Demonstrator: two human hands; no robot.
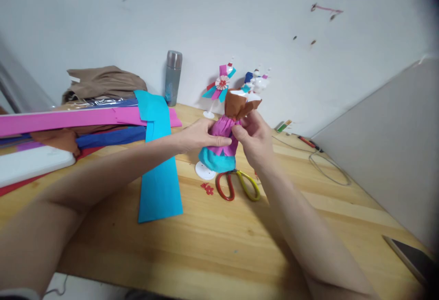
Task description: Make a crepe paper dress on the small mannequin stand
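the paper bundle (pixel 223 131), brown over pink over turquoise, was between your two hands, leaning slightly to the right, with a white disc (pixel 204 172) showing below it. your left hand (pixel 199 135) held the pink section, thumb laid across the front; your right hand (pixel 256 136) pinched the pink just under the brown part. near the bundle's foot lay scissors (pixel 239 174) with red and yellow handles, small red cutouts (pixel 208 190) beside them on the worktop (pixel 219 249). a turquoise paper strip (pixel 160 190) lay to the left; behind stood a flask (pixel 173 79) and a ribboned ornament (pixel 222 83).
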